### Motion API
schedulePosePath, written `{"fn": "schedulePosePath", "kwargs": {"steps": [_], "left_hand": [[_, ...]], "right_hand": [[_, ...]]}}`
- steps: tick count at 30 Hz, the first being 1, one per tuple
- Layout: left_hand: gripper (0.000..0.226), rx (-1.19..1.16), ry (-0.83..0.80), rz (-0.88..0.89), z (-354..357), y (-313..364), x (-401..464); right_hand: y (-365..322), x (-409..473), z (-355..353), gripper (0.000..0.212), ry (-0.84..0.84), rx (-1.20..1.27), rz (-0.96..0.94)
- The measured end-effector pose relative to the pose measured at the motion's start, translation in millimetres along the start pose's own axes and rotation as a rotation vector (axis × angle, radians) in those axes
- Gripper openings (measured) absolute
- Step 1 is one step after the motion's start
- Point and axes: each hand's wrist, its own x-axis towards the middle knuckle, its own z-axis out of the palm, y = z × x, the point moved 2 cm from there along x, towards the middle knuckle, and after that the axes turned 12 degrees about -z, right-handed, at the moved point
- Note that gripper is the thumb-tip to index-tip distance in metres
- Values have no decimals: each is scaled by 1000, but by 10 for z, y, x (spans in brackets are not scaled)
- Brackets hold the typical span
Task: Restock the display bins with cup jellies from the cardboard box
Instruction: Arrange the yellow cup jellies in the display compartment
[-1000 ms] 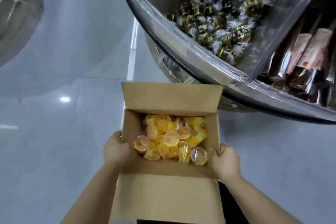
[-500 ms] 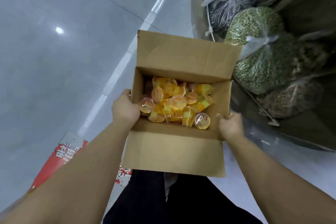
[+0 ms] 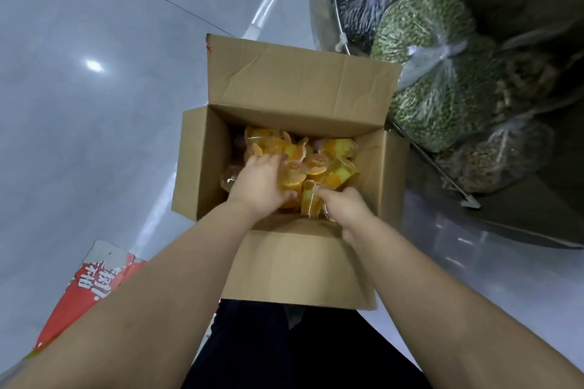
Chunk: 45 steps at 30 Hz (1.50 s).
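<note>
Cardboard box (image 3: 294, 265) sits open on the grey floor (image 3: 94, 136) just in front of the person's dark-clothed legs, its four flaps folded outward. Cup jellies (image 3: 335, 167), yellow and orange with clear lids, lie heaped in the bottom of the box, reaching toward its far wall. Both hands are down inside. The left hand (image 3: 260, 181) lies palm-down on the heap near the box's left wall, its fingers (image 3: 268, 159) curled over several cups and its thumb tucked against one by the near wall. The right hand (image 3: 346, 207) is at the near right corner, its fingers bent around what seems to be one or two clear cups, though the grip is partly hidden by the hand itself. Beside the box's right wall stands a metal display bin (image 3: 442, 230) holding tied clear bags of green beans (image 3: 436, 98) and darker dried goods. A red and white printed carton (image 3: 85, 290) lies flat on the floor at the left.
</note>
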Motion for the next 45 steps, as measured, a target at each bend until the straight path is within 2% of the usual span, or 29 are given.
{"fn": "schedulePosePath", "kwargs": {"steps": [2,3,5,8,11,14,18,21,23,29,32,38,41,45], "left_hand": [[80,219,16,3,173,30,201],[79,282,62,1,241,46,273],[71,256,166,-18,340,68,347],[59,-2,160,2,367,74,236],[51,-453,91,22,94,96,-221],[55,-709,126,32,-486,199,-943],[64,-930,121,52,-1543,495,-2107],[81,-909,143,123,-2351,857,-2891],[87,-890,156,250,-2861,1165,-3288],[89,-795,138,611,-3877,2173,-3943],[92,-743,101,744,-4036,2655,-4073],[62,-697,39,880,-4146,3508,-4183],[57,-679,18,893,-4175,3916,-4175],[53,-632,16,912,-4252,4585,-4070]], "right_hand": [[26,272,79,42,153,136,15],[26,398,124,36,210,208,18],[11,536,191,28,330,310,31],[31,470,195,20,394,267,-102],[-85,-121,55,36,305,260,-226],[-417,-1028,-200,39,209,241,-375],[-1259,-2466,-614,35,91,139,-546],[-1962,-3494,-983,39,82,143,-647],[-2376,-4061,-1263,43,105,174,-744],[-3155,-5068,-2113,39,237,173,-1061],[-3248,-5242,-2443,50,281,215,-1101],[-3239,-5337,-3079,50,339,262,-1117],[-3357,-5309,-3478,46,443,303,-1191],[-3647,-5149,-4066,58,611,308,-1179]]}}
